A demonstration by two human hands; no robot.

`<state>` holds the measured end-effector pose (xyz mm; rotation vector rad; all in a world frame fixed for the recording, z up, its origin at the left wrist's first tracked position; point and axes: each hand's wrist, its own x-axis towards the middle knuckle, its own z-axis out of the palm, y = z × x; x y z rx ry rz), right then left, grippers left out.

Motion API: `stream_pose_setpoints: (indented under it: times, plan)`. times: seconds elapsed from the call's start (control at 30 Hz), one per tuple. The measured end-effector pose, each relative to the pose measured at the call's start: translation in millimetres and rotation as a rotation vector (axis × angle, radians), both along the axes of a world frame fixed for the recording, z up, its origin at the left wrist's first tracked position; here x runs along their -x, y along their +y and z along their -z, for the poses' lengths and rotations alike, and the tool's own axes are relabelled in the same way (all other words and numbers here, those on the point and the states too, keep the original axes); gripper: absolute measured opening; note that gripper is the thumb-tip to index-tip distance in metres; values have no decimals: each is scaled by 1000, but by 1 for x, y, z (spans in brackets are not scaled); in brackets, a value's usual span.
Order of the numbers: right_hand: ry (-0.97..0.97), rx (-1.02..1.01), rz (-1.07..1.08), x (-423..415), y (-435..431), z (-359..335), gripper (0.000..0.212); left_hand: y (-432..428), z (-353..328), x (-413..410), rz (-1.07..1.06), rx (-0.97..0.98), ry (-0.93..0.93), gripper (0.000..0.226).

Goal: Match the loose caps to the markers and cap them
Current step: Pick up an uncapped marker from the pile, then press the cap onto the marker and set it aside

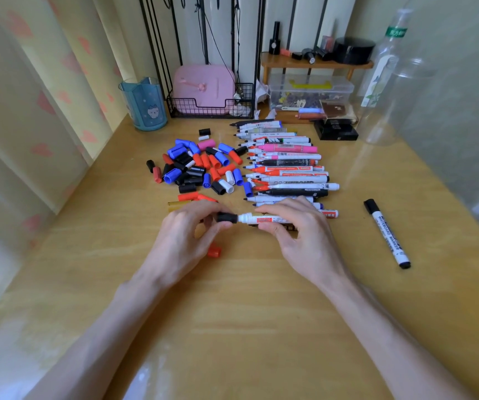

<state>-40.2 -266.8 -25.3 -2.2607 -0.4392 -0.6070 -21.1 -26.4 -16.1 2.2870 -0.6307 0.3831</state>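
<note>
My left hand (187, 235) pinches a black cap (227, 217) that sits over the tip of a white marker (254, 219). My right hand (296, 229) grips that marker's barrel, holding it level above the wooden table (232, 313). Behind my hands lies a row of several uncapped markers (287, 166). To its left is a heap of loose caps (200, 166) in blue, red, black, white and pink. A red cap (214, 252) lies under my left hand. A capped black whiteboard marker (387, 233) lies apart at the right.
A blue cup (145, 103), a wire basket with a pink case (203, 90), a clear box (310, 90), a small wooden shelf (316, 63) and black boxes (337, 131) line the back. A clear bottle (388, 82) stands at the right. A curtain hangs at the left.
</note>
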Motion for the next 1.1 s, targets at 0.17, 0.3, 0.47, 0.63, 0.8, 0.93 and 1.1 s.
stream_pose_setpoints:
  times: [0.17,0.3,0.47,0.63,0.8,0.93,1.1]
  plan:
    - [-8,-1,136,-1,-8,-2,22,19,9,-9,-97,-54,-5,24]
    - [-12,0,117,2,-4,-5,24,19,13,-12,-141,-113,-18,35]
    - [-2,6,115,4,-4,-6,25,40,-10,-10,165,30,256,38]
    - [15,3,115,4,-3,-6,25,57,-9,-5,307,-241,501,36]
    - [22,3,119,4,-3,-5,26,54,-6,-14,53,-45,289,28]
    - [21,3,116,4,-3,-5,26,66,3,-20,-168,-202,113,24]
    - [16,10,115,4,-3,-5,26,68,4,-20,-176,-171,91,30]
